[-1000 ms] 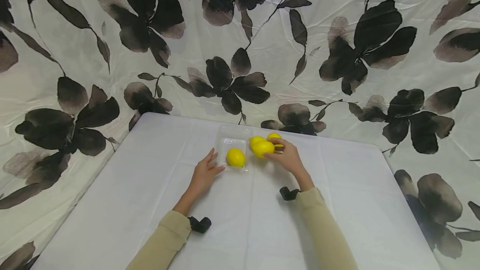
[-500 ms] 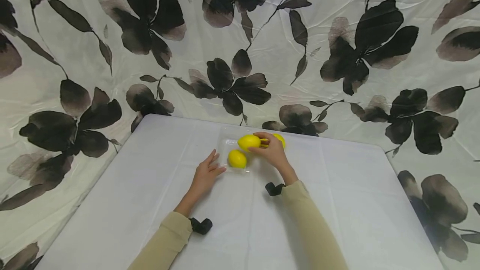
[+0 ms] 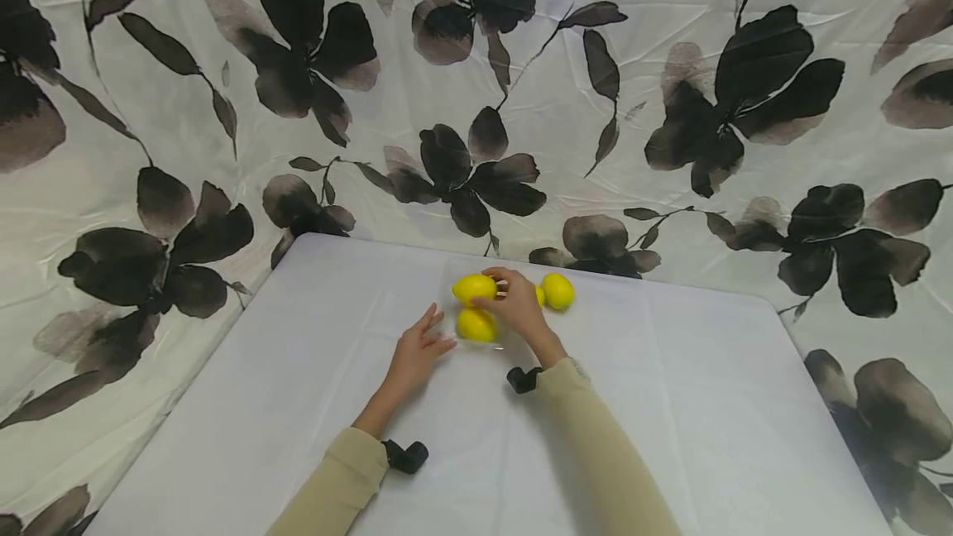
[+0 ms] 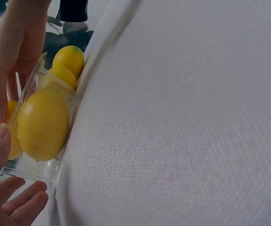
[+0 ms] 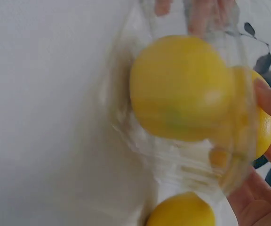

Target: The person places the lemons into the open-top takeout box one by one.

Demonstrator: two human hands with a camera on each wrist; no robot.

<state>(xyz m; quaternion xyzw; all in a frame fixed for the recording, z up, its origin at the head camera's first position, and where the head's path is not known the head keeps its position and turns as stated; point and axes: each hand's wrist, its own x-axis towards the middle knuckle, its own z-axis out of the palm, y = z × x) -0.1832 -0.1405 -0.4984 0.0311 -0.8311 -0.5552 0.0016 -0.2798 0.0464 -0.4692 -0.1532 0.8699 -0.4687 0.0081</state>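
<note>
1. Across the whole width, a white table (image 3: pixel 707 404) is being backed by a pale flowered cloth (image 3: pixel 596 114).
2. A beige left sleeve (image 3: pixel 331 470) is being worn, with a black left-wrist device (image 3: pixel 407 457) being carried beside the cuff.
3. The left hand (image 3: pixel 415 354) is being held at the left side of a clear container (image 4: pixel 36 166), its fingers extended and loosely spread; whether weight is being put on the wall cannot be told.
4. The clear container is being supported by the table, and a near lemon (image 3: pixel 476 326) is being contained in it.
5. Just beyond that, a gripped lemon (image 3: pixel 471 289) is being held over the container's far part; whether its floor is being touched cannot be told.
6. The gripped lemon is being pinched between the thumb and fingers of the right hand (image 3: pixel 517 304).
7. A half-hidden lemon (image 3: pixel 540 296) is being partly covered by the right hand.
8. Close beside it, a rightmost lemon (image 3: pixel 559 291) is being supported by the table.
9. A beige right sleeve (image 3: pixel 603 445) is being worn.
</note>
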